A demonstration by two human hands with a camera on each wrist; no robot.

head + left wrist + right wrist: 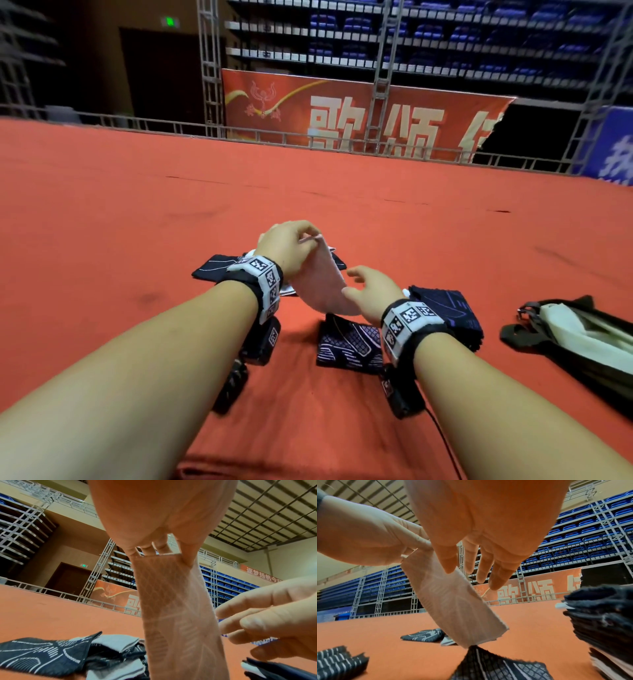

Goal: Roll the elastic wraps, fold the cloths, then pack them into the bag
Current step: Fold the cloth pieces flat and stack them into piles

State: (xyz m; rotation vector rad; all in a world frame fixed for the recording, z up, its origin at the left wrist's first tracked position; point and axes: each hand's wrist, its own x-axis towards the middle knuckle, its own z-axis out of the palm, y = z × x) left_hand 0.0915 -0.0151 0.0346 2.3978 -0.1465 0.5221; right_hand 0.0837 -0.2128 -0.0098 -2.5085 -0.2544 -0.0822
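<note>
Holding: your left hand (289,245) pinches the top edge of a pale pink wrap (320,284) between thumb and fingertips, lifted above the orange mat (137,212).
Right hand: your right hand (371,294) is loose, fingers spread and relaxed, gripping nothing; it sits just beside the hanging wrap's lower edge, and whether a fingertip touches it you cannot tell from these views.
Wrap: it hangs flat and unrolled from your left fingers (147,547), slanting down toward your right hand, its lower end above a dark patterned cloth (349,344) on the mat.
Cloths near the left hand: a small heap of dark and white pieces (214,267) lies beyond your left wrist; the count there is unclear.
Cloths near the right hand: one stack of folded dark cloths (448,313) stands just right of your right wrist.
Bag: one dark bag (579,342) with a pale lining lies open at the far right, well apart from both hands.
</note>
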